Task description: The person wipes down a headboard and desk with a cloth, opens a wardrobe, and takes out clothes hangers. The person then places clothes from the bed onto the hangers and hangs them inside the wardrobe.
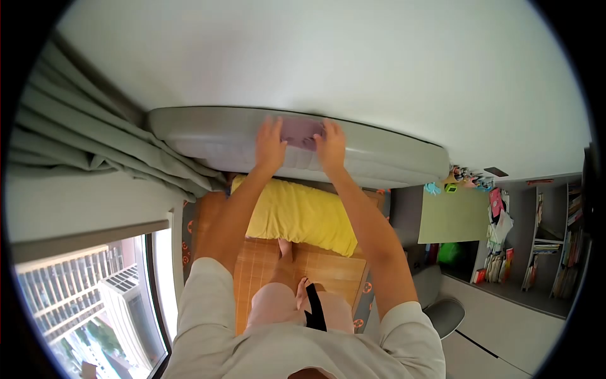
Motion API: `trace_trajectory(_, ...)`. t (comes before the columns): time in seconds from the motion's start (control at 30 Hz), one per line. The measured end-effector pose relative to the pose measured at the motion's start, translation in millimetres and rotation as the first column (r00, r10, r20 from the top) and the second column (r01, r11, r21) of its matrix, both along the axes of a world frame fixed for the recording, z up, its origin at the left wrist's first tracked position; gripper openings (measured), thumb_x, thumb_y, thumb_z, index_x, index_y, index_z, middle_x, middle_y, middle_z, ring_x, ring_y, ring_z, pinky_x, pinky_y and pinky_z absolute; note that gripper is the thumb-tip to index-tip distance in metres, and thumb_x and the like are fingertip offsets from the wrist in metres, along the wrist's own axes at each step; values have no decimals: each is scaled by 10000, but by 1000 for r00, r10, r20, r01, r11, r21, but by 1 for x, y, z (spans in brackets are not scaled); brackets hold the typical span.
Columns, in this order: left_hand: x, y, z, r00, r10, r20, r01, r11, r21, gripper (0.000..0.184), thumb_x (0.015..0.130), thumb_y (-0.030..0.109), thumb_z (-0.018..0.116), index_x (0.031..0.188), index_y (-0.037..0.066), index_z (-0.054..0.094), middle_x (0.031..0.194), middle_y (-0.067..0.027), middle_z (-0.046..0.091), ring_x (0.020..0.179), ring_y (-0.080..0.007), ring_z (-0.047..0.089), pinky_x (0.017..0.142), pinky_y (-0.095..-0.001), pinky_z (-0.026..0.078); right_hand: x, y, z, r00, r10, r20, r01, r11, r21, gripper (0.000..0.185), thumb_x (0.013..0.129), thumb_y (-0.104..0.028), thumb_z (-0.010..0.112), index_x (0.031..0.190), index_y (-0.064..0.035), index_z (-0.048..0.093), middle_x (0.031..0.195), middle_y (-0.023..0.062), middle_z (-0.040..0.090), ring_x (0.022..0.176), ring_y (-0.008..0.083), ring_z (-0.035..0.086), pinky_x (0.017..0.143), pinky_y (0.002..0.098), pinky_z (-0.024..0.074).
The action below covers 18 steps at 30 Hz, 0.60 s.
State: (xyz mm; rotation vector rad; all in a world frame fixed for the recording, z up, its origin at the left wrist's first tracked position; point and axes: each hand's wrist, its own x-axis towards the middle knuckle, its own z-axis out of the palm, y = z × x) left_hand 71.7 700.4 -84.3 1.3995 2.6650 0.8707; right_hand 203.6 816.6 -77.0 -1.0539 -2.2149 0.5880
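Note:
Both arms reach forward to a long grey padded headboard. My left hand (270, 146) and my right hand (330, 145) are at either side of a small mauve cloth (300, 132), which lies against the top of the grey headboard (391, 155). The fingers of each hand are at the cloth's side edges, a little blurred; each hand appears to grip its edge. Below the headboard, a yellow pillow or folded bedding (303, 215) lies on the brown mat (252, 278), in front of my feet.
Grey-green curtains (82, 132) hang at the left, above a window (95, 303). At the right are a desk with a green mat (454, 215), shelves of books (536, 246) and a grey chair (445, 316). A white wall rises behind the headboard.

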Motion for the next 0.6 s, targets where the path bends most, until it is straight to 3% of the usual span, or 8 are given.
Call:
trace_trajectory(0.03, -5, 3, -12, 1000, -9, 11, 9, 1000, -14, 761, 819, 134, 736, 1485, 103, 370, 1448, -214, 445, 1317, -355, 452, 1078, -456, 378, -5, 2, -18, 1000, -9, 11, 9, 1000, -14, 590, 790, -127, 756, 1337, -65, 545, 1328, 219, 525, 1191, 399, 513, 998, 474, 435)
trace_trajectory(0.1, -7, 10, -27, 937, -331, -111, 304, 930, -206, 778, 815, 161, 728, 1496, 101, 358, 1575, -181, 262, 1449, -371, 247, 1155, -516, 252, -9, 3, -34, 940, 253, 227, -303, 928, 217, 655, 791, -183, 744, 1398, -128, 504, 1446, 180, 457, 1315, 379, 438, 1069, 515, 370)
trace_trajectory(0.23, -6, 19, -56, 946, -314, -81, 288, 928, -235, 737, 843, 161, 691, 1493, 69, 356, 1576, -174, 267, 1460, -377, 228, 1149, -541, 256, -16, -5, -47, 884, 300, 358, -381, 907, 179, 708, 810, -241, 716, 1451, -132, 436, 1537, 137, 366, 1403, 357, 351, 1123, 565, 288)
trace_trajectory(0.3, -3, 21, -67, 941, -286, -181, 251, 948, -194, 654, 892, 145, 616, 1483, 35, 358, 1571, -185, 273, 1457, -395, 230, 1153, -539, 254, -15, -3, -60, 880, 271, 389, -387, 885, 259, 686, 870, -232, 654, 1485, -109, 375, 1547, 122, 355, 1423, 351, 327, 1140, 598, 241)
trace_trajectory(0.4, 0, 24, -75, 936, -254, -242, 223, 963, -149, 589, 922, 117, 543, 1478, 33, 365, 1564, -197, 281, 1447, -405, 256, 1149, -533, 273, -16, 1, -73, 906, 274, 322, -372, 879, 299, 617, 894, -190, 596, 1467, -77, 397, 1540, 121, 365, 1422, 345, 332, 1144, 596, 238)
trace_trajectory(0.6, 44, 44, -71, 938, -173, -301, 109, 970, -219, 568, 916, 87, 520, 1464, 29, 383, 1547, -209, 310, 1422, -414, 310, 1131, -481, 338, 15, 25, -71, 886, 254, 389, -419, 798, 433, 539, 882, -185, 541, 1403, -58, 484, 1485, 127, 432, 1384, 356, 380, 1122, 609, 286)
